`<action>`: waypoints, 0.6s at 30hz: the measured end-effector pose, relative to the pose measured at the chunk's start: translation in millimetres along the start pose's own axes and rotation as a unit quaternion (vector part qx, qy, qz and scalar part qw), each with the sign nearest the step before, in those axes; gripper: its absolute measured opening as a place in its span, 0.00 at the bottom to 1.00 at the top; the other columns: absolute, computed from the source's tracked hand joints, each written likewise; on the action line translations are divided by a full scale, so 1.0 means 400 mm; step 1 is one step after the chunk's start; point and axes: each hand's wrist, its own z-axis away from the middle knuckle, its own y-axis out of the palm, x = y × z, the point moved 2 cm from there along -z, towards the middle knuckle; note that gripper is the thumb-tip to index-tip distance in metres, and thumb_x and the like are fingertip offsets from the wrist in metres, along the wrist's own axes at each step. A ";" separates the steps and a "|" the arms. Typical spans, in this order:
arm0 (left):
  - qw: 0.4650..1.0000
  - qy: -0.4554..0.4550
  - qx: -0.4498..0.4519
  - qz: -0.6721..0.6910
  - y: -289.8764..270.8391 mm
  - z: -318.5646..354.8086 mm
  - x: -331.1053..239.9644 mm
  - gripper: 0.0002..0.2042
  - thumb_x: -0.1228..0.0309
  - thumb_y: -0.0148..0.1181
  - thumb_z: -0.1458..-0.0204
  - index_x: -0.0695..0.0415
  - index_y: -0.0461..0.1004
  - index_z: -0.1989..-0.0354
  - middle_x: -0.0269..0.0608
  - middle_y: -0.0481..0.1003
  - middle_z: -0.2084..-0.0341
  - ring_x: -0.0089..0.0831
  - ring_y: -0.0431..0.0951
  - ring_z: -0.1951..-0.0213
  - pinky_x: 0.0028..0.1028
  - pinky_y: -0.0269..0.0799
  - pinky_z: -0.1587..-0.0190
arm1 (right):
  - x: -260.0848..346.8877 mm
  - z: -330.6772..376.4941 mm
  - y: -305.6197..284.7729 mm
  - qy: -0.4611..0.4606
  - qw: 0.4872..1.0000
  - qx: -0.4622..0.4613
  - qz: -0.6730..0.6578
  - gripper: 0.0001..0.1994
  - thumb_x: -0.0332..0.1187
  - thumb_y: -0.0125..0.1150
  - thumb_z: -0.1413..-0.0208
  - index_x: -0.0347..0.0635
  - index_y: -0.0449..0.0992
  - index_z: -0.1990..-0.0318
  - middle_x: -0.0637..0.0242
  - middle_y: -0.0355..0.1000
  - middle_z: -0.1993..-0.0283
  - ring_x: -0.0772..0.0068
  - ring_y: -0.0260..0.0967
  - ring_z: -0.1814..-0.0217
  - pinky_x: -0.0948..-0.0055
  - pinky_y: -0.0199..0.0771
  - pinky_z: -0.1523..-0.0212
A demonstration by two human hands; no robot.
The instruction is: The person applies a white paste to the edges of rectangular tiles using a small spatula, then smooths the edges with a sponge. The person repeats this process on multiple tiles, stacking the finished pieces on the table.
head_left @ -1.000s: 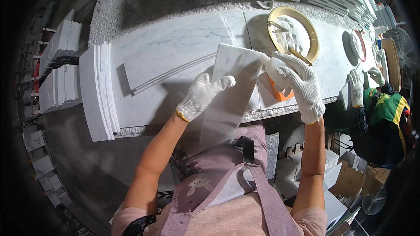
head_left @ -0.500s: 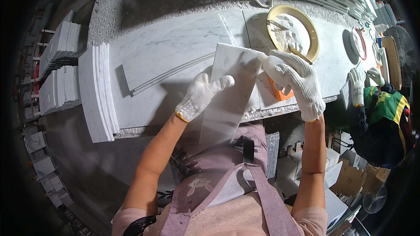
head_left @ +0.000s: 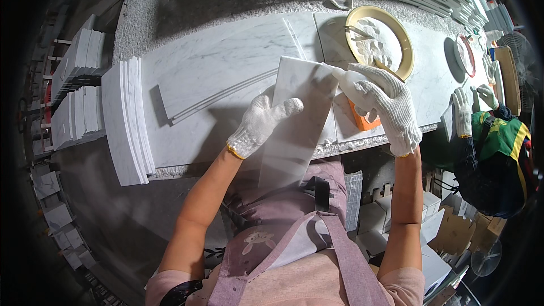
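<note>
Right in front of me, the person's gloved left hand (head_left: 255, 124) grips the left edge of a grey-veined marble slab (head_left: 300, 107), thumb laid over its face, the other fingers partly hidden behind it. The slab is tilted, its top pointing toward twelve o'clock and its lower end reaching past the near edge of the worktop (head_left: 139, 22) to the lap. The right hand (head_left: 388, 110), also gloved, is curled around a whitish squeeze bottle (head_left: 352, 84), whose nozzle sits at the slab's one o'clock corner; whether it touches, I can't tell from here. Taking the slab as the clock's centre, an orange box (head_left: 362, 118) sits at three, partly behind the right hand, and a yellow basin (head_left: 407, 37) of white material lies between one and two. A low pile of long slabs (head_left: 221, 73) rests at ten, a bundle of upright slabs (head_left: 122, 122) stands at nine, and a co-worker (head_left: 493, 158) is just past three.
</note>
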 end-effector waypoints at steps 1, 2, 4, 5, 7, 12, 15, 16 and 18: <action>1.000 -0.012 0.004 -0.005 0.000 0.000 0.004 0.21 0.57 0.68 0.36 0.67 0.75 0.61 0.47 0.77 0.72 0.35 0.74 0.70 0.36 0.74 0.63 | 0.000 -0.001 0.000 -0.002 1.000 0.000 0.002 0.23 0.38 0.61 0.40 0.40 0.82 0.39 0.65 0.83 0.48 0.78 0.79 0.56 0.78 0.81 0.67; 1.000 -0.016 0.002 0.000 0.001 -0.002 0.008 0.21 0.56 0.67 0.35 0.67 0.75 0.61 0.46 0.77 0.72 0.35 0.74 0.71 0.36 0.74 0.63 | 0.000 -0.001 0.000 -0.003 1.000 0.000 0.004 0.23 0.38 0.61 0.39 0.41 0.82 0.39 0.65 0.83 0.48 0.78 0.79 0.56 0.78 0.81 0.67; 0.998 -0.046 0.018 -0.030 0.002 -0.009 0.021 0.21 0.56 0.67 0.35 0.67 0.76 0.61 0.47 0.77 0.72 0.35 0.74 0.70 0.36 0.74 0.62 | -0.002 -0.001 -0.001 -0.001 1.000 -0.001 0.011 0.23 0.39 0.61 0.39 0.41 0.82 0.39 0.65 0.83 0.48 0.78 0.79 0.55 0.78 0.81 0.67; 0.998 -0.054 0.018 -0.028 0.003 -0.013 0.028 0.21 0.56 0.67 0.35 0.67 0.76 0.61 0.47 0.77 0.71 0.35 0.74 0.70 0.36 0.74 0.62 | -0.002 -0.001 -0.002 0.000 1.000 -0.001 0.008 0.23 0.39 0.61 0.39 0.41 0.82 0.39 0.65 0.83 0.48 0.78 0.79 0.55 0.78 0.81 0.67; 0.999 -0.036 0.019 -0.015 0.008 -0.019 0.040 0.22 0.55 0.68 0.35 0.67 0.77 0.58 0.48 0.77 0.71 0.35 0.74 0.69 0.37 0.74 0.61 | -0.003 0.000 -0.002 0.000 1.000 -0.002 0.003 0.23 0.39 0.60 0.39 0.42 0.82 0.39 0.65 0.83 0.48 0.77 0.79 0.56 0.78 0.81 0.67; 0.993 -0.043 0.061 -0.086 0.017 -0.029 0.063 0.17 0.66 0.62 0.33 0.61 0.77 0.40 0.48 0.77 0.63 0.34 0.72 0.67 0.37 0.74 0.59 | 0.004 0.000 -0.001 -0.009 1.000 -0.005 0.013 0.22 0.38 0.61 0.39 0.42 0.82 0.39 0.65 0.83 0.48 0.77 0.79 0.55 0.78 0.81 0.68; 0.981 0.002 0.095 -0.170 0.017 -0.029 0.056 0.22 0.74 0.57 0.34 0.55 0.72 0.31 0.46 0.76 0.60 0.35 0.70 0.67 0.37 0.74 0.58 | 0.009 0.001 -0.003 0.000 1.000 -0.004 0.008 0.22 0.39 0.62 0.38 0.42 0.83 0.39 0.65 0.83 0.49 0.77 0.79 0.56 0.79 0.79 0.69; 0.984 0.018 0.093 -0.148 0.014 -0.025 0.050 0.24 0.76 0.55 0.35 0.54 0.71 0.29 0.45 0.75 0.60 0.36 0.70 0.66 0.38 0.74 0.58 | 0.006 0.003 -0.005 0.013 1.000 -0.007 0.010 0.22 0.40 0.62 0.38 0.42 0.83 0.39 0.64 0.83 0.49 0.77 0.79 0.57 0.79 0.78 0.69; 0.991 0.057 0.066 -0.101 0.008 -0.018 0.032 0.24 0.77 0.56 0.35 0.54 0.71 0.29 0.43 0.74 0.63 0.35 0.69 0.67 0.38 0.73 0.58 | -0.004 0.009 -0.011 0.001 0.999 -0.006 -0.033 0.24 0.42 0.65 0.38 0.40 0.81 0.37 0.62 0.82 0.47 0.76 0.79 0.58 0.79 0.77 0.70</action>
